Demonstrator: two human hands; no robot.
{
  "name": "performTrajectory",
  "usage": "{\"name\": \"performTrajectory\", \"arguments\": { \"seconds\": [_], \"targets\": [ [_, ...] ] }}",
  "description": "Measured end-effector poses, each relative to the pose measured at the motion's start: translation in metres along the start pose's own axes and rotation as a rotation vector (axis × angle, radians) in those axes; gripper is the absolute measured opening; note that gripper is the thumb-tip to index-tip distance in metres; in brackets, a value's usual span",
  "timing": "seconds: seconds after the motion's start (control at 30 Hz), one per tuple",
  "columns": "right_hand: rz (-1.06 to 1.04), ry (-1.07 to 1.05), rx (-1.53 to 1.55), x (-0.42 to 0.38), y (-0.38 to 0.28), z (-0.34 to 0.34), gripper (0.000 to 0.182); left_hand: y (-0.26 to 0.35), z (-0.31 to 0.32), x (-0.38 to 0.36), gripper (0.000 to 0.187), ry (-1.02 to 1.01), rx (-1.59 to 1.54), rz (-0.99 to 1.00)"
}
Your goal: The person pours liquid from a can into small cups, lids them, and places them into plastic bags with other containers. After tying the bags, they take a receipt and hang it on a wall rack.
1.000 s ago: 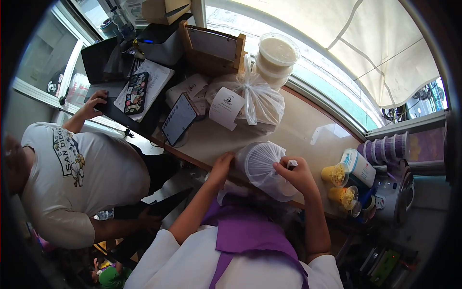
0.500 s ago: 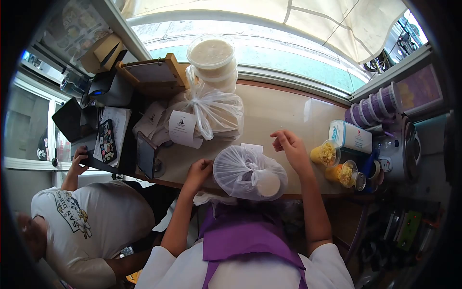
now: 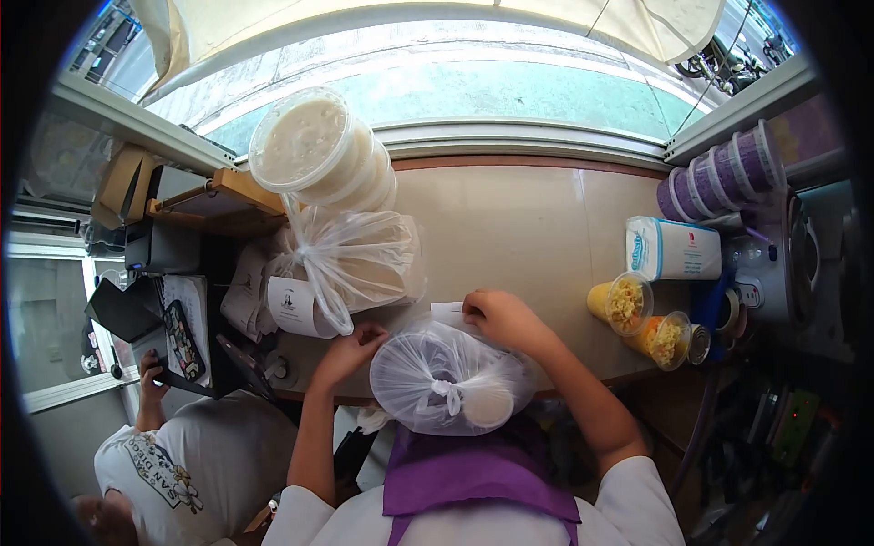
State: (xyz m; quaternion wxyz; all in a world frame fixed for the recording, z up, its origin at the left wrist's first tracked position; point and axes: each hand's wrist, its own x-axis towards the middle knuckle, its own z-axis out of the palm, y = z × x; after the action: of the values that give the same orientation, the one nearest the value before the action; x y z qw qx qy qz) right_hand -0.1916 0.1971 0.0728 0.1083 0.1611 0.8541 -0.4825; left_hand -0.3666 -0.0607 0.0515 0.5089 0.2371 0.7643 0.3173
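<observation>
A knotted clear plastic bag (image 3: 410,391) sits at the counter's near edge, in front of the purple apron. Inside it are a round container and a small cup with a pale lid (image 3: 488,406). Behind the bag, a white paper slip (image 3: 446,311) sticks out. My right hand (image 3: 506,320) has its fingertips closed on the slip's right end. My left hand (image 3: 350,355) is beside the bag's upper left edge, thumb and fingers pressed together; what they pinch, if anything, I cannot make out.
Left stand a bag of paper-wrapped goods (image 3: 364,259) and stacked tubs (image 3: 305,141). A co-worker's hand (image 3: 151,378) touches a dark tray. Right are corn-topped cups (image 3: 628,305), a napkin pack (image 3: 674,250) and purple-sided containers (image 3: 728,177). A window sill (image 3: 528,136) bounds the counter.
My right hand has come down leftward from above the counter onto the paper slip. My left hand stays by the bag's left edge. The view has shifted, showing more of the window.
</observation>
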Motion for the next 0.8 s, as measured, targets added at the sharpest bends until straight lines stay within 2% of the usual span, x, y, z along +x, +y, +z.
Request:
{"name": "performTrajectory", "arguments": {
  "seconds": [0.07,0.27,0.37,0.4,0.47,0.57,0.67,0.8],
  "targets": [
    [0.079,0.100,0.018,-0.001,-0.009,0.000,0.015,0.001,0.000,0.005,0.039,0.000,-0.054,-0.080],
    [0.142,0.043,0.264,0.004,-0.008,0.008,0.022,0.033,0.019,0.001,0.048,0.056,-0.415,-0.098],
    [0.099,-0.195,0.371,0.002,-0.026,-0.019,0.030,0.051,0.016,0.005,0.053,-0.018,-0.394,-0.081],
    [0.030,-0.178,0.318,0.003,-0.022,-0.016,0.033,0.054,0.015,0.007,0.055,-0.057,-0.360,-0.074],
    [-0.104,-0.139,0.211,0.006,-0.012,-0.009,0.039,0.056,0.016,0.009,0.052,0.018,-0.390,-0.011],
    [-0.113,-0.117,-0.026,0.005,-0.014,-0.006,0.036,0.050,0.019,0.011,0.046,0.129,-0.350,0.048],
    [-0.023,-0.042,-0.368,0.004,-0.006,0.001,0.031,0.046,0.022,-0.002,0.040,0.207,-0.302,0.075],
    [0.022,0.008,-0.324,0.002,-0.008,0.000,0.027,0.050,0.020,-0.009,0.031,0.195,-0.194,0.033]
  ]
}}
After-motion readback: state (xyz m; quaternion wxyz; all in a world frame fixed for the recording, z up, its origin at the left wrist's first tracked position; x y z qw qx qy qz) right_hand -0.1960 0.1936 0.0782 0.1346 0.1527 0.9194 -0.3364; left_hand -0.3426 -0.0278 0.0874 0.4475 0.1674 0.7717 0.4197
